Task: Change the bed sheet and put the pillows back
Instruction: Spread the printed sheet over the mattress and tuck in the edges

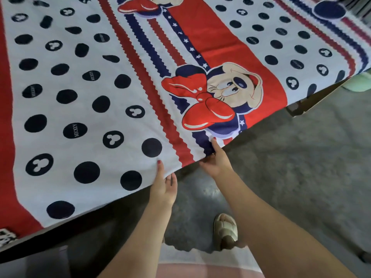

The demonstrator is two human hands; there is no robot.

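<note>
Left hand (163, 187), right hand (215, 162) pinching sheet (90, 117) edge (fingers hidden underneath)

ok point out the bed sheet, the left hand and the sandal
bed sheet (124, 109): head view, white dotted area of the sheet
left hand (163, 188): head view, back of the hand at the sheet's edge
sandal (225, 229): head view, top straps, on the floor

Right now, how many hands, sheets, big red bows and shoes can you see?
Hands: 2, the left hand and the right hand, both pinching the sheet's edge
Bed sheet: 1
Red bows: 2, one cut off at the top
Sandal: 1
Total: 6
</note>
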